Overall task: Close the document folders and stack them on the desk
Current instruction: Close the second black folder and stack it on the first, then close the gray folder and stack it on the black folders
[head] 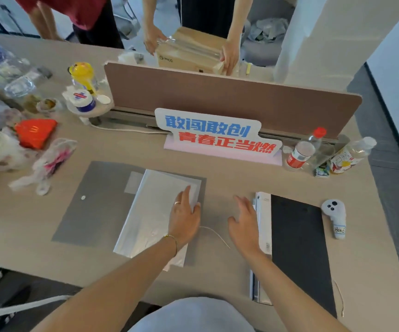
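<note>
A grey folder (93, 202) lies open and flat on the desk at centre left, with clear plastic sleeves (153, 212) resting on its right half. My left hand (185, 218) lies flat on the sleeves, its thumb hooked around their right edge. To the right a black folder (299, 248) lies closed, its white spine (264, 224) facing left. Fingers spread, my right hand (245, 226) touches that spine from the left and holds nothing.
A white sign (217, 135) stands before the brown divider (229, 97). Bottles (306, 149) lie at right, a white controller (335, 216) beside the black folder. Bags, cups and bottles crowd the left. Two people stand behind the divider, one holding a cardboard box (191, 51).
</note>
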